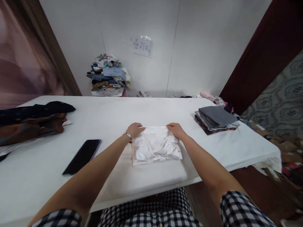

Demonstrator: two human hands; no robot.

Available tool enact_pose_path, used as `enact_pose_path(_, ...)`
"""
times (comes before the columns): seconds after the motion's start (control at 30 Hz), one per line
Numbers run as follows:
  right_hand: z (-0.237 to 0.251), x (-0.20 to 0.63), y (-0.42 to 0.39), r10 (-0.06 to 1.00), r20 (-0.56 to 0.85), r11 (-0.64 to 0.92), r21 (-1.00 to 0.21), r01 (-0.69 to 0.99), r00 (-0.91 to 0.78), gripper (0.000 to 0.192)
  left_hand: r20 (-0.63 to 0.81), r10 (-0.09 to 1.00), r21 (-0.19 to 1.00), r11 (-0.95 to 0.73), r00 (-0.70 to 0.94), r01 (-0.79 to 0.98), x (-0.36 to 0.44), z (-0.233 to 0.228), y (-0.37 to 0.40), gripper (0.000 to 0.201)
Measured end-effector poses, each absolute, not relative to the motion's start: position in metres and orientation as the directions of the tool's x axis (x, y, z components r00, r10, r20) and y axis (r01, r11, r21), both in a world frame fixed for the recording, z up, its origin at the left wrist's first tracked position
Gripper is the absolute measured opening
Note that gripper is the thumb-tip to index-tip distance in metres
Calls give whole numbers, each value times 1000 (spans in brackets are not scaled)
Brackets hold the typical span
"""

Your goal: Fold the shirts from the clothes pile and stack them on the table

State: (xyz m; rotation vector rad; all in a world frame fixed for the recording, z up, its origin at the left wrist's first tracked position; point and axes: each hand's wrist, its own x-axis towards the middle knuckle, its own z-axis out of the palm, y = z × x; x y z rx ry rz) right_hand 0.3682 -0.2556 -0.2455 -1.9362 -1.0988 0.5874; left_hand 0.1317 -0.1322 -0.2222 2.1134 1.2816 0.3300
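A white garment (156, 144), folded into a flat rectangle, lies on the white-covered table in front of me. Its front part looks wrinkled and bunched. My left hand (135, 130) grips the far left corner with thumb and fingers; a bracelet circles that wrist. At the far right corner, my right hand (175, 129) pinches the edge in the same way. The fingertips behind the cloth are partly hidden.
A dark phone (82, 156) lies on the left of the table, with dark and brown clothes (30, 122) beyond it. Folded clothes topped by a grey piece (217, 116) sit at the right. Behind the table rises a heap of clothes (110, 75); a paper sign (142, 46) hangs above.
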Motion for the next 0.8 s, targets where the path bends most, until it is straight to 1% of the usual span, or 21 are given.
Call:
enact_pose_path(0.07,-249,368,-258,851,-24,-283,-862,421,525,31,-112,861,662,-308,497,684,131,-219,-131,26)
enact_pose_path(0.13,-253,367,-257,846,-39,-280,-880,383,531,29,-128,867,666,-285,481,689,134,-220,-130,25)
enact_pose_path(0.2,-256,368,-255,840,-34,-281,-881,381,541,23,-143,881,652,-259,451,713,140,-223,-129,25)
enact_pose_path(0.27,-256,372,-255,829,-15,-282,-874,395,559,22,-155,897,637,-230,414,736,143,-226,-129,31)
enact_pose_path(0.37,-253,378,-267,805,12,-283,-871,401,593,31,-144,918,634,-201,369,747,134,-227,-134,45)
enact_pose_path(0.47,-253,372,-297,772,110,-224,-874,430,626,42,-108,929,643,-206,354,738,109,-229,-148,47)
enact_pose_path(0.53,-258,359,-320,782,200,-148,-860,489,590,43,-107,930,647,-203,352,735,92,-232,-161,47)
enact_pose_path(0.57,-262,352,-329,811,221,-113,-849,516,542,42,-120,930,650,-191,348,736,85,-235,-167,48)
enact_pose_path(0.63,-267,339,-343,890,200,-59,-840,539,409,41,-154,926,658,-165,346,735,76,-240,-179,53)
enact_pose_path(0.67,-269,334,-348,915,179,-44,-847,530,361,42,-167,923,664,-155,348,731,74,-242,-184,57)
enact_pose_path(0.7,-269,331,-352,923,163,-40,-860,508,348,45,-182,920,675,-140,347,724,73,-243,-189,59)
enact_pose_path(0.73,-269,330,-356,913,159,-43,-877,478,375,48,-204,916,693,-113,345,712,72,-243,-192,61)
enact_pose_path(0.8,-265,330,-365,837,169,-55,-920,387,520,55,-280,898,759,-10,340,652,71,-242,-199,66)
